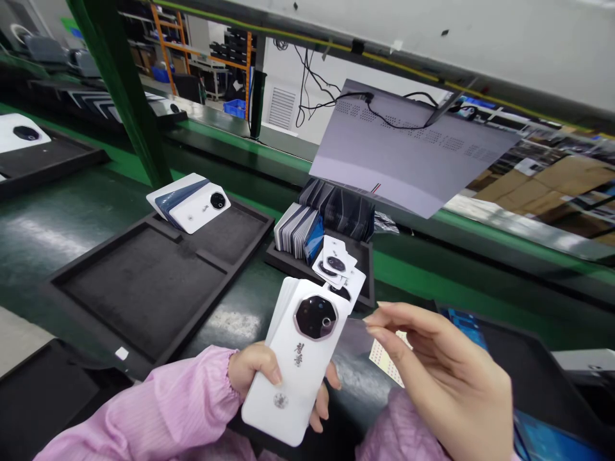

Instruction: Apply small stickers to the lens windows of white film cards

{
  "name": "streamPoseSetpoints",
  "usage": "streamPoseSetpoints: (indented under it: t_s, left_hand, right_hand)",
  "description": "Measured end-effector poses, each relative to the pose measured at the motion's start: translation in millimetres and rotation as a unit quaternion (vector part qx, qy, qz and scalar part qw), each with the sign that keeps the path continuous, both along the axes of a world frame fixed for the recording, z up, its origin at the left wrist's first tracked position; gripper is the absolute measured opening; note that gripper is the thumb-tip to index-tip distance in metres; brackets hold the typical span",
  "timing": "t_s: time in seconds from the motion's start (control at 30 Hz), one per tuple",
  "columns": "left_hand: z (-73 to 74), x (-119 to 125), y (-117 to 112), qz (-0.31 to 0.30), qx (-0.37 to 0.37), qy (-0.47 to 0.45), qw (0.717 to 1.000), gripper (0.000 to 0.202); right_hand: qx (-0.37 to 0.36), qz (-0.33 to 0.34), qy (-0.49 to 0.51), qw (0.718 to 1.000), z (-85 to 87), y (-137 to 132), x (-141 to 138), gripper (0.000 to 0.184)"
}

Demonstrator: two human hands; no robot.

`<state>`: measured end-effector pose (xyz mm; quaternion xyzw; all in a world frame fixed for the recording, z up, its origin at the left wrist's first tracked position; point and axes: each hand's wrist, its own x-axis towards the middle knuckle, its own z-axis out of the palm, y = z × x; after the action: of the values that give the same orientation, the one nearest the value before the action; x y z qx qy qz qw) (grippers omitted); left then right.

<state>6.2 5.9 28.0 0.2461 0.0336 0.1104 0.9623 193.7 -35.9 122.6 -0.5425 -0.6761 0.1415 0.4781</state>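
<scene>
My left hand (254,368) is wrapped round a small stack of white phone back covers (283,378), thumb on top and fingers underneath. The top cover faces up, with a dark octagonal camera window (316,317) and dark printed characters below it. To the right, thumb and forefinger of my right hand (446,378) pinch what looks like a thin transparent film (354,338) beside the covers' edge. Behind that hand lies a cream sticker sheet (385,360) with rows of small red marks. More white covers (336,262) lie in a black tray just beyond the stack.
A black foam tray (139,301) at left holds fanned white and blue-grey covers (199,208). The far tray (368,282) carries upright rows of covers (300,230). Above it hangs a grey sheet (408,147) with cables. A green post (120,89) rises at left; blue-filmed items (552,435) are at right.
</scene>
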Motion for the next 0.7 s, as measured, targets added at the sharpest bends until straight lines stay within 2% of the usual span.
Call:
streamPoseSetpoints:
  t_s: [0.2, 0.43, 0.7]
  left_hand:
    - [-0.3, -0.1, -0.8, -0.002, 0.009, -0.004, 1.000, 0.064]
    - [-3.3, 1.2, -0.9, 0.003, 0.017, -0.023, 1.000, 0.064]
    - [-1.6, 0.8, -2.0, 0.004, 0.014, 0.001, 1.000, 0.064]
  right_hand:
    - [-0.028, 0.012, -0.032, 0.999, 0.6, 0.7, 0.2, 0.024]
    - [-0.010, -0.051, -0.004, 0.999, 2.4, -1.7, 6.2, 0.020]
    - [-0.033, 0.019, -0.054, 0.998, 0.3, 5.9, -1.5, 0.019]
